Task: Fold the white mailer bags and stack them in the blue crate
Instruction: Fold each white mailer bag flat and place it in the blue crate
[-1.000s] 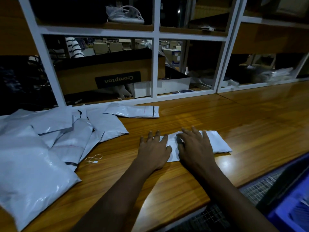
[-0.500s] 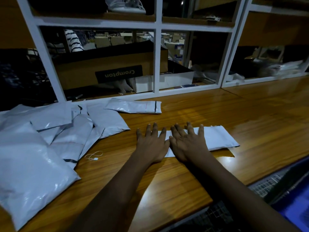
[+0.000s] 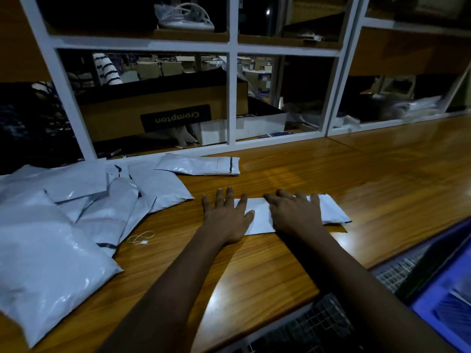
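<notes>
Head — Crompton box [image 3: 163, 109] behind mailer bags [image 3: 107, 212].

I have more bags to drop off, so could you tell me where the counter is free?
The widest bare wood lies right of the folded mailer, between the shelf frame and the blue crate. Another patch runs along the near edge. The left end is crowded with the mailer pile.

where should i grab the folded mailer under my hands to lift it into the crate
Probably its right end: the folded mailer lies flat across the table, and that end sticks out bare past the right hand, nearest the crate. Come from the right and pinch across the short edge, thumb on top, so the fold stays shut. The left hand rests at the other end.
</notes>
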Demonstrator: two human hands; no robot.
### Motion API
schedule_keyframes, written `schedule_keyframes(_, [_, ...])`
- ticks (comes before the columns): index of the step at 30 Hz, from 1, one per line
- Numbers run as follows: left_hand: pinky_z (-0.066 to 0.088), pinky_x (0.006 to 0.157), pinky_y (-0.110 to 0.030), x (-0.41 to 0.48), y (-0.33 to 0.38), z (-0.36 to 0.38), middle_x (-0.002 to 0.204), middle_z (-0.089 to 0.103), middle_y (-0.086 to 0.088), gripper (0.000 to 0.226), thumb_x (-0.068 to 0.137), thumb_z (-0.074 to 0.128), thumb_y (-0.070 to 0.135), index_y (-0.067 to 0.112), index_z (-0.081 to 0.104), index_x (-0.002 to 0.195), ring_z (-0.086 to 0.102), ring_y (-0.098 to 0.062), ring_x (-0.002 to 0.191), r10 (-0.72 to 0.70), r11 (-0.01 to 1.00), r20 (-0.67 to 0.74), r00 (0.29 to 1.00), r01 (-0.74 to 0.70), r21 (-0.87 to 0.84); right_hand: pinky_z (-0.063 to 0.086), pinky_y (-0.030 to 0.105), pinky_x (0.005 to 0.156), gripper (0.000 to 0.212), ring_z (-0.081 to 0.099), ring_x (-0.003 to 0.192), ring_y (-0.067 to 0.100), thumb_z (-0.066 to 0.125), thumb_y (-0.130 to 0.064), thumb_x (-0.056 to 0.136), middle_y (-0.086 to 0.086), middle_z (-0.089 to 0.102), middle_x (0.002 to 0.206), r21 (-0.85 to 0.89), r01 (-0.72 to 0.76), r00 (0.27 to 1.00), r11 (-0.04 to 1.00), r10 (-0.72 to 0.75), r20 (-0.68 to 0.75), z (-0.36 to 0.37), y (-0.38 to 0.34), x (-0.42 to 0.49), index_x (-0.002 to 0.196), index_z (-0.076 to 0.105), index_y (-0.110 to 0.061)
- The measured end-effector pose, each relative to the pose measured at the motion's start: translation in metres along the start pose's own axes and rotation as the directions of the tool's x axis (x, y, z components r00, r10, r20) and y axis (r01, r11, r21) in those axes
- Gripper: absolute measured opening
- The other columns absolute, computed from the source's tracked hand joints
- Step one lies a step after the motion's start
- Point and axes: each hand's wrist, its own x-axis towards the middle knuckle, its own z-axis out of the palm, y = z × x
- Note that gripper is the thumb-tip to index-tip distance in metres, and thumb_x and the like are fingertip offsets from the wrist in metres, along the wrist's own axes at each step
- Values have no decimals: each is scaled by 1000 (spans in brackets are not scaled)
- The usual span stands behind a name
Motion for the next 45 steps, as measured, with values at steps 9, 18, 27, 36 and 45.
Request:
schedule_keyframes(9, [-11, 111, -68, 1, -5, 2, 165, -9, -11, 63, 102, 10, 58, 30, 0, 158, -12, -37, 150, 8, 1000, -33, 999, -8, -9, 13, 58, 116, 66, 28, 144, 36, 20, -65, 93, 1, 39, 157, 105, -176, 973, 979, 189, -134, 10, 23, -19, 151, 32, -36])
schedule_keyframes(18, [32, 103, -56, 0, -5, -1, 136, 54, 1, 43, 98, 36, 49, 33, 48, 136, 47, -28, 124, 24, 998, -319, 948, -44, -55, 10, 57, 119, 83, 13, 150, 30, 20, -67, 70, 6, 23, 161, 290, -90, 976, 953, 142, -164, 0, 28, -50, 144, 35, -31])
schedule_keyframes(27, [35, 105, -49, -4, 0, 1, 148, 44, -3, 46, 99, 41, 46, 35, 45, 143, 42, -30, 132, 50, 977, -276, 960, -104, -187, 27, 48, 103, 85, 30, 133, 33, 55, -86, 72, 0, 40, 146, 38, -5, 1000, 999, 6, -19, -30, 39, -57, 144, 39, -44])
schedule_keyframes(36, [32, 107, -50, -10, 4, -2, 153, 39, -5, 46, 100, 42, 44, 36, 44, 145, 38, -32, 136, 27, 965, -275, 961, -97, -243, 28, 56, 112, 92, 22, 145, 39, 69, -66, 80, 4, 20, 165, 173, 77, 984, 982, -103, 146, -35, 49, -47, 154, 18, -48])
schedule_keyframes(45, [31, 105, -49, -14, 37, -9, 149, 42, 0, 45, 98, 47, 40, 32, 47, 142, 37, -25, 135, 45, 934, -420, 906, -188, -304, 40, 45, 97, 99, 40, 121, 32, 60, -83, 71, 10, 45, 136, -71, 22, 991, 997, -32, -132, -52, 78, -72, 150, 25, -36])
